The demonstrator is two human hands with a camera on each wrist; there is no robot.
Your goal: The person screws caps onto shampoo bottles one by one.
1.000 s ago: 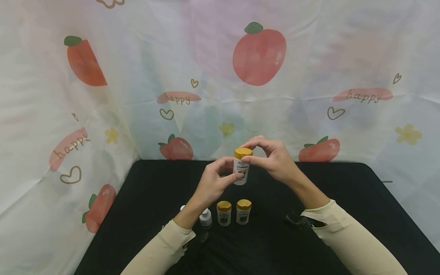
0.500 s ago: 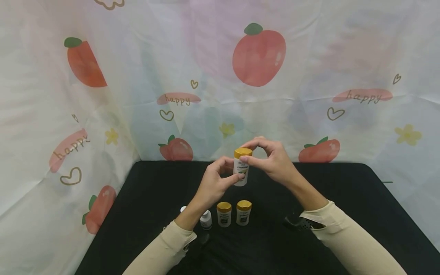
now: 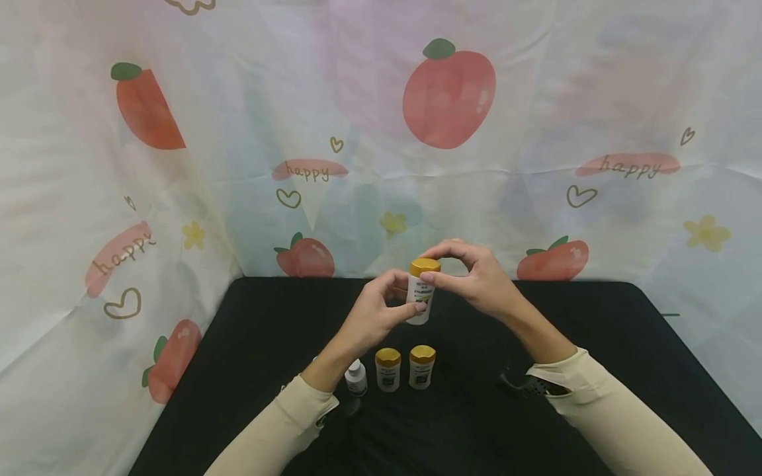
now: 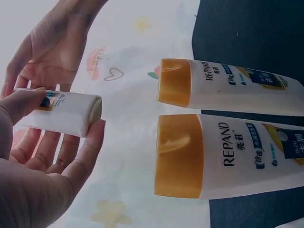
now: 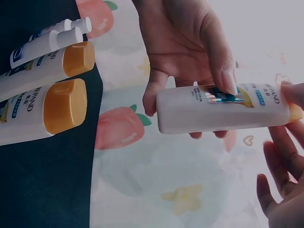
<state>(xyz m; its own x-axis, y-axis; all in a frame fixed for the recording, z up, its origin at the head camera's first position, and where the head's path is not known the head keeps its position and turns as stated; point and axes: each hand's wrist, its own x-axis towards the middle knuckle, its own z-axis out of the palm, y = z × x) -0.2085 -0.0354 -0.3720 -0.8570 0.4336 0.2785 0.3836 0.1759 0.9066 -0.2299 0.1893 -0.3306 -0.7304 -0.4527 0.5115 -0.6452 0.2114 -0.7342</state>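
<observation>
Above the table, both hands hold a white shampoo bottle [image 3: 419, 294] with a gold cap, nearly upright. My left hand [image 3: 370, 312] grips its lower body, thumb across the front label in the right wrist view. At the top, my right hand [image 3: 481, 281] pinches the gold cap between thumb and fingers. In the left wrist view the bottle's white base [image 4: 94, 116] points toward the camera's right, and the cap end is hidden. Two matching shampoo bottles, one [image 3: 388, 371] left of the other [image 3: 422, 369], stand on the table below the hands.
A small white bottle [image 3: 356, 380] stands left of the gold-capped pair. Another white-capped bottle [image 5: 78, 24] shows beside it in the right wrist view, mostly behind the left wrist in the head view. Black cloth [image 3: 464, 423] covers the table; a printed curtain [image 3: 369, 86] hangs behind.
The held bottle and both hands have shifted slightly to the right, with the bottle tilting a little. Both grips look the same, and the standing bottles have stayed put.
</observation>
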